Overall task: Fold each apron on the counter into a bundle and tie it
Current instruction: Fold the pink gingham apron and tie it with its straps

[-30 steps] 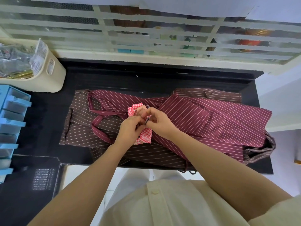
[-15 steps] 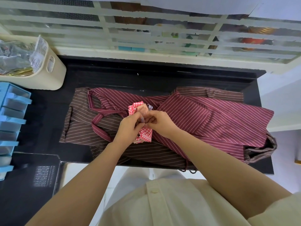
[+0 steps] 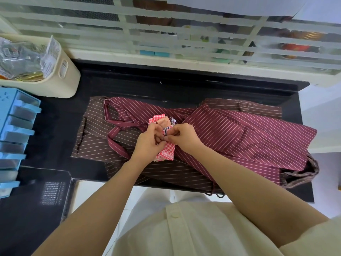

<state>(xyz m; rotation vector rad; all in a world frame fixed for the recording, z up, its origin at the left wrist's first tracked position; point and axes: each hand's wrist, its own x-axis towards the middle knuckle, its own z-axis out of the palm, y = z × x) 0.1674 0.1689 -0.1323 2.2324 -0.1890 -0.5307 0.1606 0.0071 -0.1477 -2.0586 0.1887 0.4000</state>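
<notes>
1. Your left hand [image 3: 149, 143] has its fingers curled in, pinching the string against the top of the checked bundle [image 3: 168, 153]. That bundle sits mid-counter, lying on top of the two spread aprons.
2. The bundle looks light, soft and a bit springy. Folded cloth like that probably wants to pop open, so I'd keep some pressure on the folds while you tie.
3. The string [image 3: 167, 129] is thin, black-and-white and floppy, so it won't hold a shape by itself. Grab it close to the knot, not out at the loose ends.
4. Your right hand [image 3: 184, 137] has its thumb and forefinger clamped on the same string, fingertips practically touching the left ones.
5. Now the surroundings. The blue drawers [image 3: 16, 130] and the cream bin [image 3: 62, 78] are way off to the left, well apart from the work and no bother.
6. The brown apron [image 3: 96, 139] lies flat under your left side, and a maroon strap [image 3: 118, 129] is draped across it just beside your left hand. That's the thing I'd guess could snag.
7. The maroon apron [image 3: 249, 137] is spread out to the right. Some cloth at that end droops over the front edge of the counter [image 3: 129, 84], and it may slide if it gets tugged.
</notes>
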